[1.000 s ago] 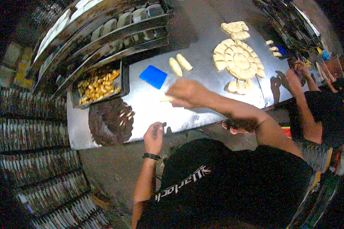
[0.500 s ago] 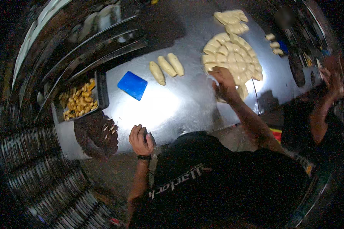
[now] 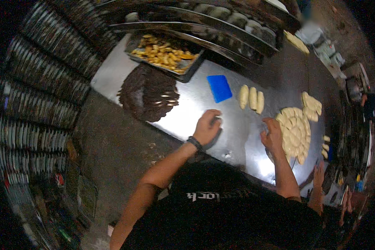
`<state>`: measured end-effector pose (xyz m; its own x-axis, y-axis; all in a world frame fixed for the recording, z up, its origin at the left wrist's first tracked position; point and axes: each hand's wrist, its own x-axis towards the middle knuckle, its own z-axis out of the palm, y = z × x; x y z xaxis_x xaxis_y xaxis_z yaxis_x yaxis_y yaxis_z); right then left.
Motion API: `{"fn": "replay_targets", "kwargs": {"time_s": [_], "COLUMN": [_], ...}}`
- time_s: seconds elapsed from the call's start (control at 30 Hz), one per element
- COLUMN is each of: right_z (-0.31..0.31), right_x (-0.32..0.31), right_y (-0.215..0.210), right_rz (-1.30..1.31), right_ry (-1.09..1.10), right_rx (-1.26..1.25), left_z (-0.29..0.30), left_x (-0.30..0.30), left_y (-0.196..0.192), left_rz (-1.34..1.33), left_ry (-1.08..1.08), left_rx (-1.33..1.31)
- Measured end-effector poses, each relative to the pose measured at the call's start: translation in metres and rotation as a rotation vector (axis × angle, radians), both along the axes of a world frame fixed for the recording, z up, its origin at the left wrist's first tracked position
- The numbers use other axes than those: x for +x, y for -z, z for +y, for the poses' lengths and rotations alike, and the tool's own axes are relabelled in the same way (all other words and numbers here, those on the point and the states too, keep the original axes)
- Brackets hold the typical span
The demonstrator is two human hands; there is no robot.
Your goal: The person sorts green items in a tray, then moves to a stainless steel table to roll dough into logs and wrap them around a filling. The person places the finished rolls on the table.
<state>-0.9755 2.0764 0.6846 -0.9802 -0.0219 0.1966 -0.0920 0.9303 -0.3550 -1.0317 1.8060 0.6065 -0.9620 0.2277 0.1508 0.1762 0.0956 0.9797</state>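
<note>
Head view, wide fisheye; rim goes black, so edges are unreliable. Left hand (image 3: 206, 128) is over the counter (image 3: 241, 135), half curled, gap showing at thumb side. Something pale shows at its fingertips; can't tell if it's held dough or glare. Dark band (image 3: 194, 143) on that wrist. Right hand (image 3: 272, 136) is at the near left edge of the round cluster of cut dough (image 3: 295, 131), fingers bent; palm faces away, so grip and contact can't be confirmed. Its wrist may hide a bit of the cluster's edge.

Three dough rolls (image 3: 253, 98) lie side by side between blue scraper (image 3: 219, 88) and cluster. More dough (image 3: 311, 106) sits against cluster's far side, cuts hard to resolve. Tray (image 3: 194, 66) at far left holds yellowish pieces (image 3: 162, 53), type unclear; its back is in shadow under the shelves (image 3: 237, 39). Dark brown mass (image 3: 143, 96) in front of it, pale bits on its right side; material unclear. Lower right: co-worker's hand (image 3: 318, 177), blurred, body mostly lost in dark.
</note>
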Motion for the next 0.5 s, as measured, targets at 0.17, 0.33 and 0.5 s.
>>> {"fn": "replay_targets", "kwargs": {"time_s": [0.17, 0.33, 0.5], "right_z": [0.060, 0.090, 0.066], "right_x": [0.014, -0.008, -0.021], "right_y": [0.046, 0.068, 0.037], "right_rz": [-0.002, -0.016, 0.026], "right_ry": [0.100, 0.149, 0.131], "right_rx": [0.391, 0.442, 0.220], "left_z": [-0.042, -0.105, -0.123], "left_x": [0.019, 0.041, 0.055], "left_y": [-0.032, -0.012, -0.022], "left_rz": [0.021, -0.093, -0.188], "left_ry": [0.089, -0.074, -0.109], "left_rx": [-0.021, -0.138, -0.071]}}
